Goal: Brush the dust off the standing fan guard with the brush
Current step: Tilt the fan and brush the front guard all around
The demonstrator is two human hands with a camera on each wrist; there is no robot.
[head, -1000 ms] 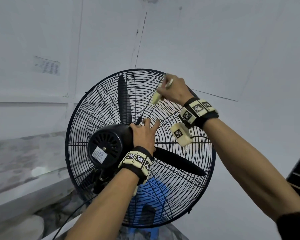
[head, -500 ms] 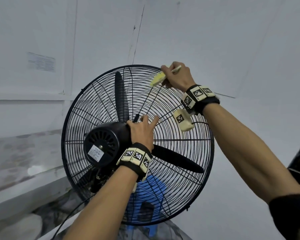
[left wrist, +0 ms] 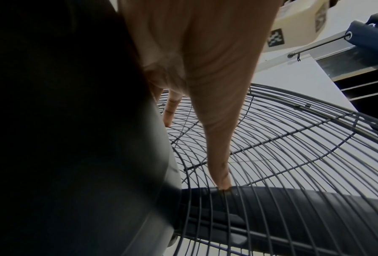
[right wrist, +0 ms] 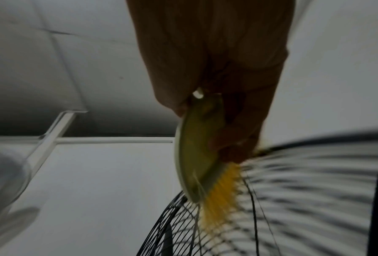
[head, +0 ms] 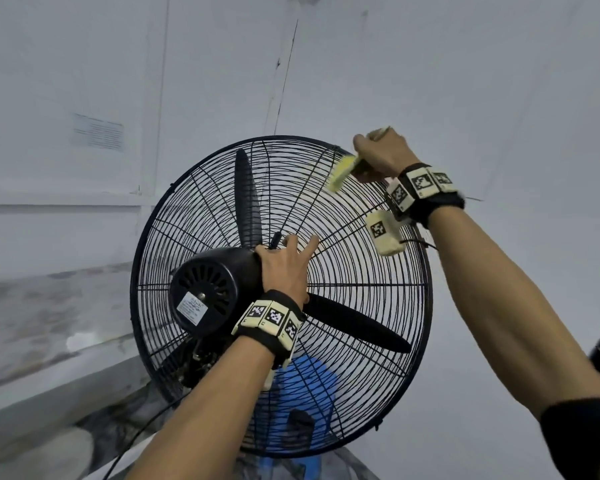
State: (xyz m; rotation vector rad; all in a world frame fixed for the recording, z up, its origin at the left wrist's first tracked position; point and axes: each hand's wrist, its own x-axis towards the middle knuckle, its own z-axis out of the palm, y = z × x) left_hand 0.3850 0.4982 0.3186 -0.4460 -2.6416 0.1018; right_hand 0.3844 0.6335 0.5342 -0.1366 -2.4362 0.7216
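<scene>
Our left hand (head: 284,268) is nearest: fingers spread flat on the motor housing (head: 208,289) and inner wires, gripping nothing, just steadying the fan. Farther up, our right hand (head: 383,155) is curled around the brush (head: 342,171) handle. Bristles touch the guard (head: 378,306) at the upper right, just inside the rim. Brush long axis lies roughly along a radial spoke, head pointing hubward, so we'd judge the next stroke runs radially.

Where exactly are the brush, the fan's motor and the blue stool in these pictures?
brush (head: 340,173), head view, on its yellow bristles.
motor (head: 205,289), head view, on its vented back cover.
blue stool (head: 309,386), head view, on its seat seen through the guard.
</scene>
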